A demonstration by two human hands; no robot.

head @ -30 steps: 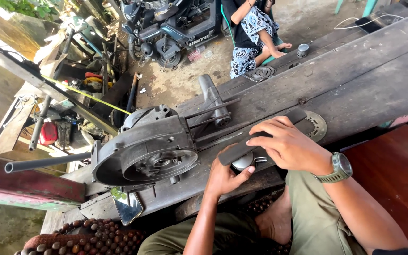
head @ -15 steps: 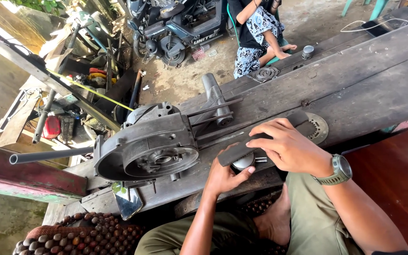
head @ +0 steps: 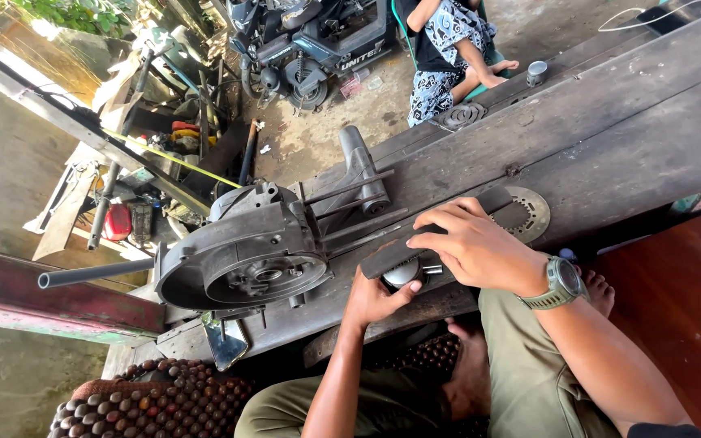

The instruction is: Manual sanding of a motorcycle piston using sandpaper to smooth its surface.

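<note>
Hands — left hand (head: 376, 298), right hand (head: 476, 247) — half hide a shiny round part (head: 403, 273).

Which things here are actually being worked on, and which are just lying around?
In hand: flat dark bar under right hand; round metal part in left hand.
Lying about: engine casing, slotted disc, beaded mat, small cylinder.

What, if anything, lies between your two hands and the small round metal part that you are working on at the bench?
Nothing visible: the left hand grips the round metal part directly, and the right hand presses a dark flat bar lying across its top.
</note>
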